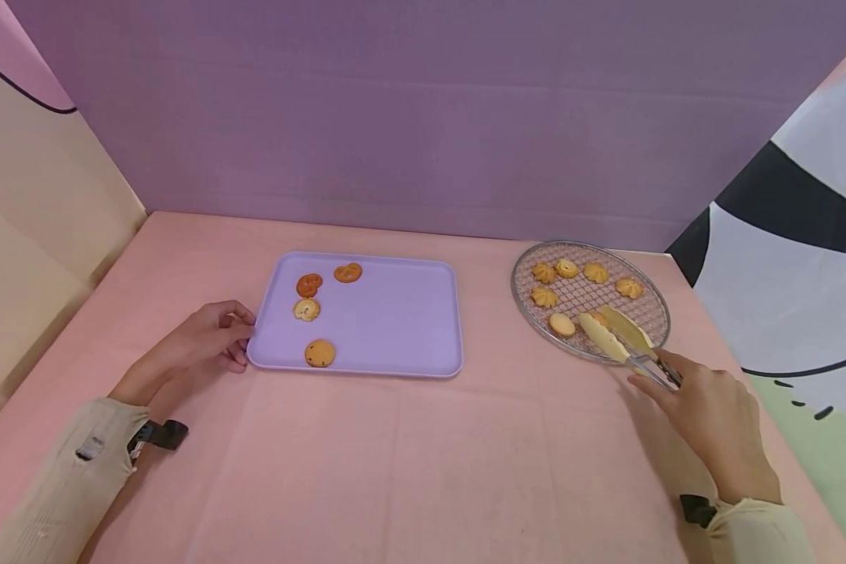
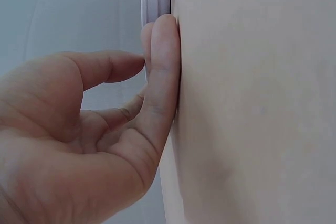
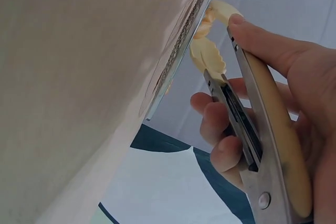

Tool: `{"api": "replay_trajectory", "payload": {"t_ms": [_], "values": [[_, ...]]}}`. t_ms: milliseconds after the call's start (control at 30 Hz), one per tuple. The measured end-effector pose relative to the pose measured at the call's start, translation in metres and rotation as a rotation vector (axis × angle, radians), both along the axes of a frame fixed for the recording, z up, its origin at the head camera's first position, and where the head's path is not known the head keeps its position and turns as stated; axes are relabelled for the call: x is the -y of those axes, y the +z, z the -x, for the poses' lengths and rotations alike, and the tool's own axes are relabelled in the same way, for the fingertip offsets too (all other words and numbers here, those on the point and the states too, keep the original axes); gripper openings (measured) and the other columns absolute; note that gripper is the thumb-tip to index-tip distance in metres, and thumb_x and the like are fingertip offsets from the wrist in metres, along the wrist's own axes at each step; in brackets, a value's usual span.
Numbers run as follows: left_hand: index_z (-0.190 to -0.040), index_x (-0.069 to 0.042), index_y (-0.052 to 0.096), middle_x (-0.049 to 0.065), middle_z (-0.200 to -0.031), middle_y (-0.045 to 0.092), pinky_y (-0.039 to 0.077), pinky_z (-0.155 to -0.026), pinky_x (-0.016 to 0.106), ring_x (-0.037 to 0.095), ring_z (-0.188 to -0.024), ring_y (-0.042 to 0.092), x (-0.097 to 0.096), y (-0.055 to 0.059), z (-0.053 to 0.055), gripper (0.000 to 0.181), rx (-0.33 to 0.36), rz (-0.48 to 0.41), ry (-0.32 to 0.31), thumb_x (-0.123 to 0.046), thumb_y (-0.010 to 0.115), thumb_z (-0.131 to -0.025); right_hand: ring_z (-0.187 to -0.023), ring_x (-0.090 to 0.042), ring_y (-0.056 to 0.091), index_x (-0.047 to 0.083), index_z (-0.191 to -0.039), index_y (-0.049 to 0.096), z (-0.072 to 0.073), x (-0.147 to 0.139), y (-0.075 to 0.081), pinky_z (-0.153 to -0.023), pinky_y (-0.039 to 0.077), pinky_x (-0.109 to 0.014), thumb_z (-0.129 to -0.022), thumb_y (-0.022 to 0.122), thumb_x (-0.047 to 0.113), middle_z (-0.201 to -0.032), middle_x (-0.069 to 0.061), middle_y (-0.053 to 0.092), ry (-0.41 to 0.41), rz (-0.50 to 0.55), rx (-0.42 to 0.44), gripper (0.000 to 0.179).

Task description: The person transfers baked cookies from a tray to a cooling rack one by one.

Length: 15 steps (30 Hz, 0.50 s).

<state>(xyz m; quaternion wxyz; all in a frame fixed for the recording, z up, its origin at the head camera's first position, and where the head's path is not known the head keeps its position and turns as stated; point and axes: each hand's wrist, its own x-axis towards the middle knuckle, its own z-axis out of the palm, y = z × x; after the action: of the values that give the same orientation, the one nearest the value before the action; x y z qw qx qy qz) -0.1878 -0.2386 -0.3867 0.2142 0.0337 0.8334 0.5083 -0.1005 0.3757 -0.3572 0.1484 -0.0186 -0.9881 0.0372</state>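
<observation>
My left hand (image 1: 207, 337) is at the left rim of a lilac tray (image 1: 395, 321), thumb and fingers pinching its edge close to the tabletop. The tray carries two pretzel-shaped cookies (image 1: 348, 272), a pale flower-shaped cookie (image 1: 306, 309) and a round chip cookie (image 1: 320, 353). My right hand (image 1: 715, 407) grips food tongs (image 1: 630, 337) with cream scalloped tips. Those tips reach down over a round wire rack (image 1: 592, 301), on either side of a golden piped cookie (image 3: 205, 25), which they partly hide in the head view.
Several piped cookies (image 1: 596, 272) and a smooth oval cookie (image 1: 562, 324) lie on the rack. Pink cloth (image 1: 395, 462) covers the table, and a purple backdrop (image 1: 409, 117) rises along its far edge. Printed panels (image 1: 782, 298) stand at the sides.
</observation>
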Motion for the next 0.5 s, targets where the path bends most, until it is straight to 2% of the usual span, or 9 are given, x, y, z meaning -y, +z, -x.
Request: {"api": "replay_trajectory", "payload": {"t_ms": [500], "values": [[-0.116, 0.007, 0.038, 0.018, -0.082, 0.054, 0.057, -0.063, 0.038, 0.023, -0.064, 0.062, 0.0001, 0.0015, 0.0009, 0.035, 0.006, -0.001, -0.001, -0.015, 0.049, -0.091, -0.040, -0.014, 0.025, 0.003, -0.117, 0.058, 0.0008, 0.0007, 0.0020, -0.033, 0.018, -0.026, -0.074, 0.061, 0.058, -0.045, 0.000, 0.029, -0.013, -0.001, 0.040, 0.070]]}}
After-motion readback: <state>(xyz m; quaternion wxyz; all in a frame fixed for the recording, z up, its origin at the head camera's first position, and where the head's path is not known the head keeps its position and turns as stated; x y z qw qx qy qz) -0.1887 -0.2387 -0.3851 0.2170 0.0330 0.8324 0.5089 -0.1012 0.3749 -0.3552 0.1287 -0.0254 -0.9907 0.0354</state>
